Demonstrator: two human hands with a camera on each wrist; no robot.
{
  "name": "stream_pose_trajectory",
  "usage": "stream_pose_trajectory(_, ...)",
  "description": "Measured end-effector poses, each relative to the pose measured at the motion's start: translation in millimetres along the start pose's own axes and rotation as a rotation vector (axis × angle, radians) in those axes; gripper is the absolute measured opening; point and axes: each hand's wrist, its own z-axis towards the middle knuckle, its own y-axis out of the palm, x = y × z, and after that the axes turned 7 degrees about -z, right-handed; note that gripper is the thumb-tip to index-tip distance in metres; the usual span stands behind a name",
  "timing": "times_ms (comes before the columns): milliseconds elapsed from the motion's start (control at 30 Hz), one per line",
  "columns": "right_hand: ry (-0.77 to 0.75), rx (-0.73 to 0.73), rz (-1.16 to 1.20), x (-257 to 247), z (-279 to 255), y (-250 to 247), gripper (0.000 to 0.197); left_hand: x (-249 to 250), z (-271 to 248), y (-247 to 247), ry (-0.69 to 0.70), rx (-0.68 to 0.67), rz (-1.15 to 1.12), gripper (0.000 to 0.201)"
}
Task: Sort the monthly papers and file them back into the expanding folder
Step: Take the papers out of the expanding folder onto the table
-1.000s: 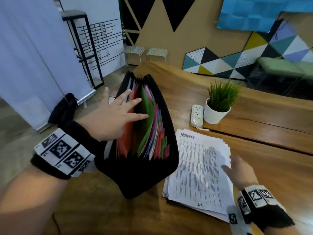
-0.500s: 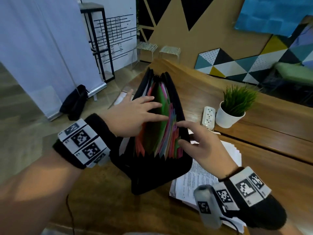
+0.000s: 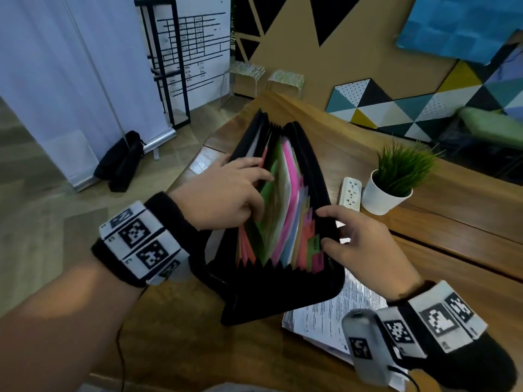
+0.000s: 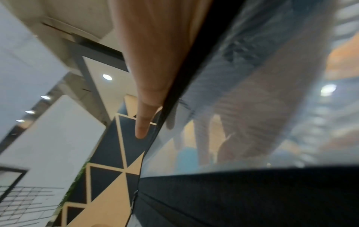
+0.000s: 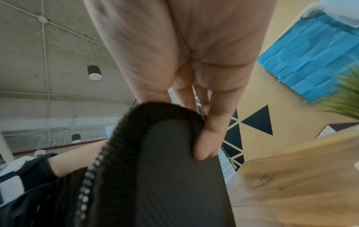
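Observation:
A black expanding folder [image 3: 283, 292] stands open on the wooden table [image 3: 198, 335], with its coloured dividers [image 3: 285, 210] fanned upward. My left hand [image 3: 232, 193] reaches in from the left. Its fingers are curled down among the front dividers and hold them back, while one finger [image 4: 141, 127] stays outside the folder's edge. The right hand [image 3: 356, 239] pinches the folder's right wall [image 5: 165, 169], thumb inside and fingers outside. The stack of printed monthly papers [image 3: 325, 318] lies flat to the right of the folder, partly hidden under my right forearm.
A white pot with a green plant [image 3: 390, 188] and a white power strip [image 3: 351, 192] stand just right of the folder. The table's left edge is near the folder. A black bag [image 3: 121, 162] lies on the floor to the left.
My right hand left the paper stack and rose to take hold of the folder's right wall. The left fingers, earlier flat across the dividers, have curled down among them.

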Motion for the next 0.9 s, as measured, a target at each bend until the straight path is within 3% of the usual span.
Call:
stream_pose_trajectory(100, -0.02, 0.037, -0.174, 2, 2, -2, 0.041, -11, -10, 11, -0.085, 0.073, -0.095, 0.056)
stream_pose_trajectory(200, -0.245, 0.165, -0.413, -17, 13, -3, 0.033, -10, -13, 13, -0.122, 0.073, -0.135, 0.054)
stream_pose_trajectory(267, -0.326, 0.022, -0.463, -33, 25, -1, 0.032, -7, -11, 11, -0.122, 0.079, -0.146, 0.047)
stream_pose_trajectory(367, -0.247, -0.288, -0.648, -49, 42, 5, 0.034, -4, -10, 9, -0.084, 0.103, -0.11, 0.06)
stream_pose_trajectory(500, -0.042, -0.442, -0.967, -57, 52, 18, 0.061, -4, -12, 9, -0.07, 0.099, -0.092, 0.067)
stream_pose_trajectory(600, 0.202, -0.424, -1.039, -58, 61, 33, 0.08, -6, -12, 11, -0.073, 0.117, -0.173, 0.061)
stream_pose_trajectory(667, 0.284, -0.43, -1.021, -57, 65, 43, 0.083, -8, -11, 15, -0.071, 0.134, -0.234, 0.053)
stream_pose_trajectory(733, 0.29, -0.431, -0.993, -53, 67, 52, 0.073, -7, -10, 17, -0.074, 0.145, -0.252, 0.047)
stream_pose_trajectory(800, 0.299, -0.34, -0.954, -50, 67, 53, 0.058, -6, -8, 18, -0.073, 0.149, -0.242, 0.047)
stream_pose_trajectory(900, 0.275, -0.25, -0.953, -48, 61, 53, 0.07, -5, -7, 18, -0.072, 0.153, -0.243, 0.051)
